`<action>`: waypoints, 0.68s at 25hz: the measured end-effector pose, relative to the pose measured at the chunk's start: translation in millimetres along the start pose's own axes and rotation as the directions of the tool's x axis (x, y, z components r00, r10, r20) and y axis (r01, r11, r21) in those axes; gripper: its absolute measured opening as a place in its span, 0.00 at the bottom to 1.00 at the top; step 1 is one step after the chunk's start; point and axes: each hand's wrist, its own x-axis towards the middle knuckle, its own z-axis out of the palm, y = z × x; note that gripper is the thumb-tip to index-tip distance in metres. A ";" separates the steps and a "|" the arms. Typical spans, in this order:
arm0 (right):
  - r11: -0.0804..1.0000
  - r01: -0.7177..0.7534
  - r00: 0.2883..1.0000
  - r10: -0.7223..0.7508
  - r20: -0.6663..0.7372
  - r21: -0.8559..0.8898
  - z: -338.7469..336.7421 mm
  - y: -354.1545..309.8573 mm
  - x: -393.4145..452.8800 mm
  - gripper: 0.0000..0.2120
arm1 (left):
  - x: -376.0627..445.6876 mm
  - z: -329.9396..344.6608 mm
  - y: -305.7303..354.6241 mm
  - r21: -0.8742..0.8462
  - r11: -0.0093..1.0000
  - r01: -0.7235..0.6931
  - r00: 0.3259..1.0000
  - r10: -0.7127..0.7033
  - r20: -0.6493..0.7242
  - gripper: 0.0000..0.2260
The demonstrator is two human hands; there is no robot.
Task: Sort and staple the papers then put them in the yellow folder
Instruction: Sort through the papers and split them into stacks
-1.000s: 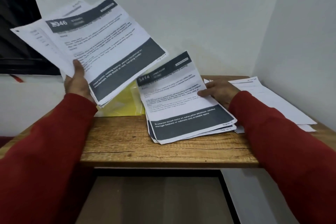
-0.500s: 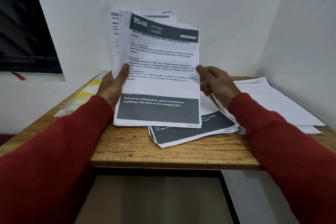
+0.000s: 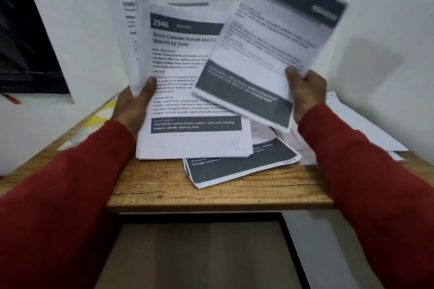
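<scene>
Single sheet (image 3: 270, 54) in the right hand (image 3: 305, 94) is motion-blurred, text unreadable except a dark header and footer band; it covers the right part of the stack (image 3: 187, 91) in the left hand (image 3: 133, 105). Left thumb lies over the stack's front page, fingers hidden behind it; page reads "2946 KITCHEN". Stack's lower edge looks to touch the wooden table (image 3: 223, 195), can't be sure. Right hand pinches the sheet's lower right edge, fingers curled round it, sheet raised and tilted. Yellow folder (image 3: 98, 119) lies flat at the table's left back, mostly hidden by the left arm. Pile with dark footer (image 3: 237, 164) lies under the held stack, near the front edge. More white papers (image 3: 357, 129) at the right, partly behind the right sleeve. White walls close behind and right; dark window (image 3: 28, 37) at left, cut off.
</scene>
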 end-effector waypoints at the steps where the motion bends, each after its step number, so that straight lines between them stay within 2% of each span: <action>1: 0.997 -0.030 0.998 0.034 -0.055 0.068 -5.8 -2.5 4.0 0.06 | -0.4 0.0 0.9 -0.011 1.000 -0.012 1.000 0.012 0.004 0.08; 3: 0.985 -0.099 0.990 0.112 -0.089 0.140 -11.2 -3.9 5.8 0.08 | -0.4 0.7 0.4 -0.018 1.000 -0.024 1.000 0.024 0.004 0.09; 5: 0.982 -0.144 0.987 0.151 -0.054 0.120 -7.7 0.5 4.9 0.08 | -0.4 0.1 -0.1 -0.012 1.000 -0.021 1.000 0.021 0.003 0.08; 9: 0.986 -0.152 0.988 0.153 -0.011 0.064 -0.6 2.4 -0.1 0.06 | 0.1 -1.3 1.0 -0.018 1.000 -0.011 1.000 0.011 -0.013 0.07; 11: 0.979 -0.180 0.984 0.178 0.023 0.097 -1.1 0.3 -1.6 0.07 | 0.8 -1.6 0.5 -0.021 1.000 0.004 1.000 -0.005 -0.020 0.07; 12: 0.967 -0.215 0.975 0.206 0.079 0.133 -0.1 -1.0 -3.7 0.06 | 1.3 -1.9 0.2 -0.021 1.000 0.017 1.000 -0.017 -0.025 0.07; 14: 0.940 -0.298 0.928 0.244 0.280 0.168 5.3 -3.5 -12.2 0.01 | 1.7 -2.1 -0.8 -0.028 0.999 0.036 0.999 -0.037 -0.029 0.08; 16: 0.935 -0.334 0.851 0.245 0.464 0.120 13.9 1.2 -21.0 0.11 | 1.0 -1.3 -2.1 -0.030 0.998 0.046 0.998 -0.047 -0.032 0.08; 17: 0.937 -0.336 0.813 0.239 0.531 0.093 18.4 3.3 -27.6 0.13 | 0.3 -0.8 -3.0 -0.014 0.999 0.047 0.998 -0.048 -0.035 0.09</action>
